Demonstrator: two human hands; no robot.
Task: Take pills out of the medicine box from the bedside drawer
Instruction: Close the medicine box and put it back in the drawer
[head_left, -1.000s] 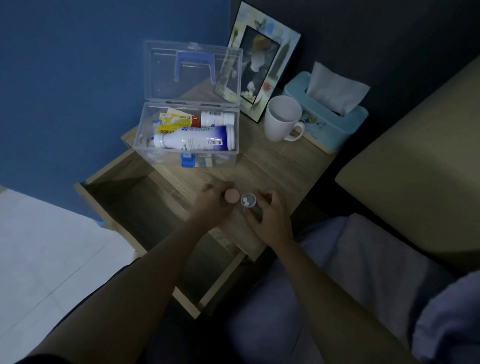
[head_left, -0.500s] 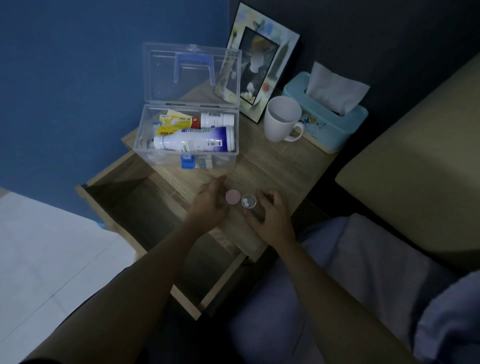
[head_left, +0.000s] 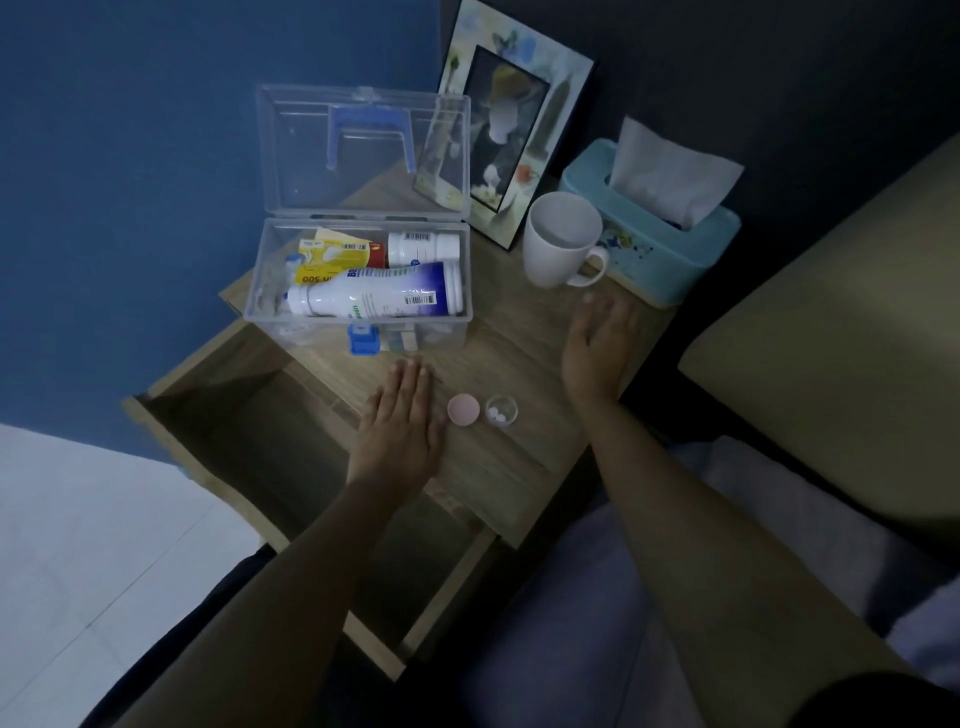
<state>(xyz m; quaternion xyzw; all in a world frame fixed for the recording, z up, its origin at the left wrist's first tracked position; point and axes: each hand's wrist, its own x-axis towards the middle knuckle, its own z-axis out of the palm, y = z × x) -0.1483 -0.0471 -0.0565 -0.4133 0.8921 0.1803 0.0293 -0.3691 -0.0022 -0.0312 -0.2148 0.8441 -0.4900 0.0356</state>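
Observation:
A clear plastic medicine box (head_left: 358, 332) with a blue latch stands open on the wooden bedside table (head_left: 498, 467), holding a white-and-blue bottle (head_left: 374, 299), a smaller white bottle and yellow packets. Near the table's front lie a pink cap (head_left: 463, 410) and a small clear cup with two white pills (head_left: 501, 411). My left hand (head_left: 400, 428) lies flat and empty just left of the cap. My right hand (head_left: 597, 343) hovers open below the white mug (head_left: 561, 239), apart from the pill cup.
The drawer (head_left: 249, 415) under the table stands pulled out toward the left. A picture frame (head_left: 511, 130) and a teal tissue box (head_left: 654, 228) stand at the back. A bed edge (head_left: 831, 332) is at right, blue wall at left.
Both hands have let go of the pink cap and the pill cup. My right hand moved up and right toward the mug. My left hand flattened on the table beside the cap.

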